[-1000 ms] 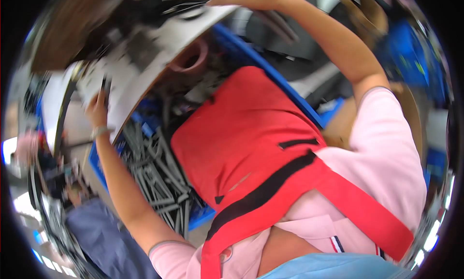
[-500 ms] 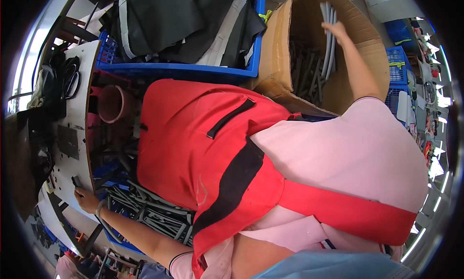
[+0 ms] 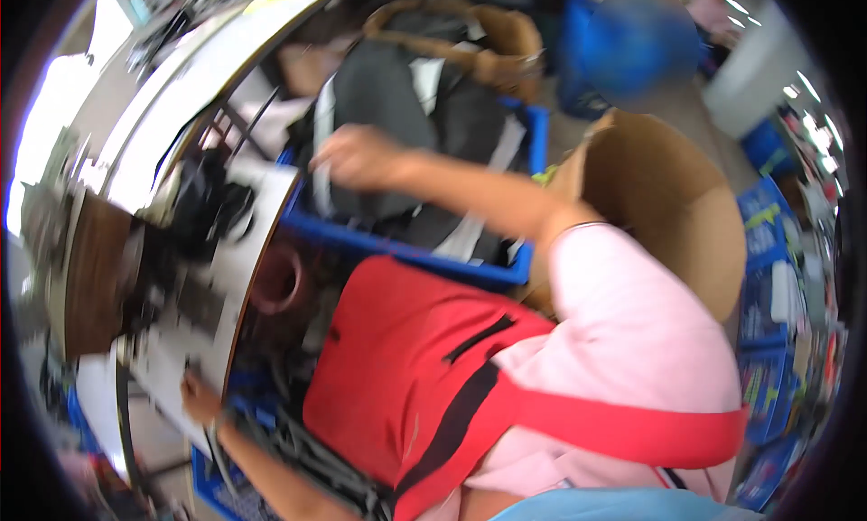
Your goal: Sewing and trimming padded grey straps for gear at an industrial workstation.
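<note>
My right hand (image 3: 359,157), smeared by motion, is over dark grey fabric pieces (image 3: 375,83) with pale edge strips, near their left edge. Whether its fingers grip the fabric cannot be made out. The pieces lie heaped in a blue plastic crate (image 3: 539,151). My left hand (image 3: 200,400) is closed at the edge of a white worktable (image 3: 167,354), with a small dark thing at its fingertips, too blurred to name. Below the table edge, beside my left forearm, grey strips (image 3: 316,453) lie in another blue crate (image 3: 209,494).
An open cardboard box (image 3: 673,187) stands right of the fabric crate, with another cardboard box (image 3: 515,38) behind. A pink bucket (image 3: 276,279) sits beside the table. Black items (image 3: 212,200) lie on the tabletop. Stacked blue crates (image 3: 768,340) line the far right.
My right hand has left the cardboard box and swung left over the fabric crate. The grey strips it held are no longer in it. The view has shifted; my left hand stays at the table edge.
</note>
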Action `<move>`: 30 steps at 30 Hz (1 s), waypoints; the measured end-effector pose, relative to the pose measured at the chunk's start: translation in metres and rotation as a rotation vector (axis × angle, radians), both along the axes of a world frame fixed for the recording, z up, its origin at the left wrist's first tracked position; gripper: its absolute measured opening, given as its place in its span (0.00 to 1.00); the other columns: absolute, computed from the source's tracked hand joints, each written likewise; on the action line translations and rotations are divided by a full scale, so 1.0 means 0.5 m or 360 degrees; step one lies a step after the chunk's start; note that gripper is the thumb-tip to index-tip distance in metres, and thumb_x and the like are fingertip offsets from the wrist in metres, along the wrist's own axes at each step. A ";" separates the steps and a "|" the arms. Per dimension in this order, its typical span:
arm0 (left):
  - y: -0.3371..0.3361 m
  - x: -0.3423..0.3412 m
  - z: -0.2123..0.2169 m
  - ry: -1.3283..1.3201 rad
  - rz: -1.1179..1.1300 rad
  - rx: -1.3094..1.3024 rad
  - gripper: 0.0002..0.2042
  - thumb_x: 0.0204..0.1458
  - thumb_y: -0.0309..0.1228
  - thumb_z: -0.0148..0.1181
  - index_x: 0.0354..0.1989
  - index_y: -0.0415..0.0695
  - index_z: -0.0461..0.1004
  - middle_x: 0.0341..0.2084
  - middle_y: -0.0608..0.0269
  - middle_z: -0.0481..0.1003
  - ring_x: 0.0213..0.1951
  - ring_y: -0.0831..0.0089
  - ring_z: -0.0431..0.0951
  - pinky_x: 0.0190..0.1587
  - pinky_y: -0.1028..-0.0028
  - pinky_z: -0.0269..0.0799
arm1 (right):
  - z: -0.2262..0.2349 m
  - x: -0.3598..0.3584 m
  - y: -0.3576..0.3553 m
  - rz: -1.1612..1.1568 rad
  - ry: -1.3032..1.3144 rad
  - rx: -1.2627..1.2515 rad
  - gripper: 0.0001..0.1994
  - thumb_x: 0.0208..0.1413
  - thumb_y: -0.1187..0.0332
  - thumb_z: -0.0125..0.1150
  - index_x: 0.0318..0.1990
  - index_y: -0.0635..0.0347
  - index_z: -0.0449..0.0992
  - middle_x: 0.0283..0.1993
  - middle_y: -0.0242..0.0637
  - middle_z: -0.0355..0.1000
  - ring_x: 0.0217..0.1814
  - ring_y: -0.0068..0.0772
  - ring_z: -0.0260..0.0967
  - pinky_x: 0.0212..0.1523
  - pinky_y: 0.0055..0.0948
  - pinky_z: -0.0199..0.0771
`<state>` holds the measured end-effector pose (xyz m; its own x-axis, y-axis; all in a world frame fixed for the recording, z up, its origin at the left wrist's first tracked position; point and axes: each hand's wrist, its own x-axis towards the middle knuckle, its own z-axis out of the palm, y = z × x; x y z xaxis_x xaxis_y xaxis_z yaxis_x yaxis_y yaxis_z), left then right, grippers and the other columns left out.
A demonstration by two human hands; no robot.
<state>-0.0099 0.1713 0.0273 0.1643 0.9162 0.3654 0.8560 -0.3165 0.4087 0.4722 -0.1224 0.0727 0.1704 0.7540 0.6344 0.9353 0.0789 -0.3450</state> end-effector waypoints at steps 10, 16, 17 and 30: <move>-0.030 0.012 0.031 0.0061 -0.0129 0.0139 0.22 0.59 0.50 0.48 0.43 0.44 0.78 0.37 0.53 0.79 0.40 0.53 0.78 0.42 0.61 0.72 | -0.006 -0.168 0.403 -0.0200 0.0056 -0.0792 0.11 0.43 0.75 0.60 0.37 0.67 0.78 0.43 0.47 0.74 0.51 0.49 0.71 0.48 0.39 0.75; -0.006 -0.002 0.021 0.0024 -0.0165 0.0213 0.21 0.58 0.49 0.50 0.42 0.43 0.78 0.35 0.53 0.79 0.38 0.52 0.78 0.39 0.62 0.71 | 0.020 -0.172 0.436 -0.0208 0.0025 -0.1014 0.11 0.42 0.74 0.61 0.37 0.59 0.81 0.42 0.43 0.77 0.47 0.44 0.75 0.45 0.37 0.76; 0.001 -0.004 0.024 -0.0017 -0.0284 0.0108 0.20 0.58 0.48 0.51 0.40 0.41 0.78 0.32 0.53 0.79 0.34 0.56 0.77 0.36 0.62 0.70 | 0.025 -0.174 0.445 -0.0244 -0.0010 -0.1106 0.13 0.40 0.73 0.62 0.37 0.56 0.81 0.42 0.40 0.78 0.48 0.40 0.75 0.45 0.37 0.76; -0.191 0.052 0.146 -0.0786 -0.0837 -0.0640 0.10 0.55 0.32 0.58 0.36 0.37 0.77 0.21 0.68 0.73 0.22 0.82 0.69 0.24 0.79 0.65 | -0.019 -0.281 0.181 0.0566 0.0986 -0.0452 0.17 0.54 0.63 0.62 0.45 0.66 0.70 0.30 0.35 0.68 0.32 0.26 0.68 0.33 0.28 0.68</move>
